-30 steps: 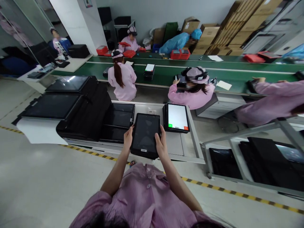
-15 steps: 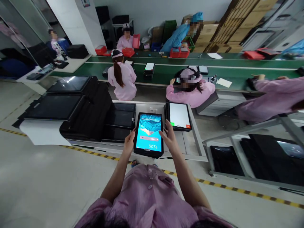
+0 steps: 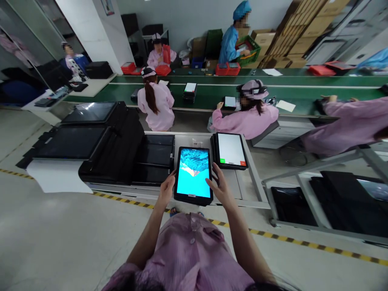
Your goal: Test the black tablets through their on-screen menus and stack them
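Observation:
A black-framed tablet [image 3: 194, 171] is held up in front of my chest, its lit screen showing a blue and sand-coloured picture. My left hand [image 3: 167, 188] grips its left edge, with the fingers partly hidden behind it. On the opposite edge my right hand [image 3: 220, 186] is closed, the thumb resting over the screen's side. Just right of it, a tablet with a white screen [image 3: 232, 148] and small green and red patches tops a short stack on the cart. Dark tablets [image 3: 156, 150] lie on the cart to the left.
A tall pile of black devices [image 3: 71, 141] stands on the left, with a white sheet [image 3: 57, 176] hanging below. Ahead runs a green workbench [image 3: 209, 88], where several co-workers sit. A grey rack [image 3: 298, 194] holding dark panels stands at right. Yellow-black tape [image 3: 303, 243] crosses the floor.
The clock and notification have gone from the held tablet's screen. Both hands keep their hold. A co-worker in blue has straightened up with a green crate; a seated co-worker has raised their head.

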`<state>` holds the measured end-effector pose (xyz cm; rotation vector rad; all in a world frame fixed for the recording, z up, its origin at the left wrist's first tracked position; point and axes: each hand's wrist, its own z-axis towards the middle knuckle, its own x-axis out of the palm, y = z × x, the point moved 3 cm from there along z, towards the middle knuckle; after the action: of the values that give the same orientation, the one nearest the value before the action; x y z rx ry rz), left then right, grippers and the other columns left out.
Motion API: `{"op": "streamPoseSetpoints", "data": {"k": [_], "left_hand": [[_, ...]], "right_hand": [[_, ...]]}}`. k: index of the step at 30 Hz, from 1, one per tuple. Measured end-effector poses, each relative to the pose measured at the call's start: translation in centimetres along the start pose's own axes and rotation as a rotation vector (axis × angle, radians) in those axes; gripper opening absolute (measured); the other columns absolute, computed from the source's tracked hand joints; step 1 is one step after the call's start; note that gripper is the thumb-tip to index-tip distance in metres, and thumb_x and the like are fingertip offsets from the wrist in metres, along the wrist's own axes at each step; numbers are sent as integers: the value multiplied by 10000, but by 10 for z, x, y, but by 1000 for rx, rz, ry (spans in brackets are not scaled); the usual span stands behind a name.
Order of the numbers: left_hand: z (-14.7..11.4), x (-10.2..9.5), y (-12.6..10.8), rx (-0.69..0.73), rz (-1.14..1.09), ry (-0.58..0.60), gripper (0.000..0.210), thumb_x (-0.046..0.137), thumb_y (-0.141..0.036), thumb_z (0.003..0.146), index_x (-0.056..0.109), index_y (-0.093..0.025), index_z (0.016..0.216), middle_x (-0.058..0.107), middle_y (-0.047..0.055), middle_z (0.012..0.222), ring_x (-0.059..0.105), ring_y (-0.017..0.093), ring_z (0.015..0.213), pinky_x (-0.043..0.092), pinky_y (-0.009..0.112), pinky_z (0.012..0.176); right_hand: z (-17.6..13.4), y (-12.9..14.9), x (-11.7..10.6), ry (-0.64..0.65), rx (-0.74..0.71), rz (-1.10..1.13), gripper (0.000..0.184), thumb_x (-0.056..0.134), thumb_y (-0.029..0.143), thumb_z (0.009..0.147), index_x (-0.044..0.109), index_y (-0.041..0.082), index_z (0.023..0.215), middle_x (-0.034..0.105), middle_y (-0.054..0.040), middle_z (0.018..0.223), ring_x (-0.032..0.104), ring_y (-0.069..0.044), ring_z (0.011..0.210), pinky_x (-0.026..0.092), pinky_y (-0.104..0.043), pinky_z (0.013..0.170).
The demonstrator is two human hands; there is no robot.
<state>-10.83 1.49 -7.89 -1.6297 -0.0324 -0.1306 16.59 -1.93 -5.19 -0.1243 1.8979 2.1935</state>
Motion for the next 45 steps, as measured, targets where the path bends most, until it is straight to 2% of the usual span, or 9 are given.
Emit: {"op": "streamPoseSetpoints", "data": {"k": [4,11,21,27,30,33,38,42,45], "left_hand": [[-3,-8,-7,23,111,131,667,623,-703,984,725,-229,1444,555,112,1673,429,351,1618,335,524,1356],[-19,-21,-16,57,374,428,1403,1039,-563,584,285,-311,1740,231,131,1839,189,417,1700,246,573,1382],[-24,-8,-15,167,461,272,1257,1031,-469,649,366,-307,1702,395,163,1767,372,420,1638,329,605,1344],[-23,-6,-14,184,463,228,1226,1038,-465,626,425,-296,1675,422,173,1750,370,433,1636,323,614,1345],[-23,-5,-15,165,463,220,1201,1036,-467,624,456,-284,1660,435,177,1740,381,433,1630,332,607,1341],[-24,-4,-19,142,437,224,1206,1038,-454,620,455,-278,1661,425,176,1747,373,433,1634,329,598,1341],[-26,-5,-23,107,409,237,1164,1016,-463,656,454,-280,1660,410,163,1759,363,410,1643,312,576,1348],[-24,-9,-20,85,368,246,1147,1000,-475,674,455,-266,1661,406,167,1762,375,405,1638,356,573,1325],[-23,-11,-15,47,275,240,913,877,-547,818,534,-262,1615,419,154,1758,400,394,1627,419,564,1287]], "right_hand": [[1,-12,15,-59,60,83,722,632,574,1057,344,396,1696,430,-84,1745,466,-306,1594,400,-586,1311],[-11,0,13,-49,54,76,747,651,557,1052,331,396,1707,410,-64,1760,429,-313,1616,413,-565,1311],[-22,25,13,49,73,-87,908,732,516,1012,224,369,1750,213,-59,1842,180,-320,1713,192,-604,1392],[-17,22,15,54,-11,-164,907,688,495,1042,157,348,1762,196,-85,1844,186,-322,1711,247,-632,1374],[-20,34,14,-6,-77,-256,846,664,446,1059,194,339,1754,267,-102,1821,271,-333,1688,347,-640,1340],[-31,56,10,-29,-263,-375,627,628,318,1072,427,326,1666,514,-117,1684,388,-347,1637,438,-649,1287],[-43,77,11,238,-629,-469,511,647,165,1029,607,317,1515,820,-66,1237,637,-340,1444,528,-637,1193],[-33,71,12,254,-646,-526,460,623,168,1056,628,303,1496,841,-47,1197,647,-337,1439,514,-659,1195],[-25,66,14,211,-596,-542,451,603,172,1070,635,322,1494,846,-41,1190,618,-334,1471,491,-674,1211]]}}
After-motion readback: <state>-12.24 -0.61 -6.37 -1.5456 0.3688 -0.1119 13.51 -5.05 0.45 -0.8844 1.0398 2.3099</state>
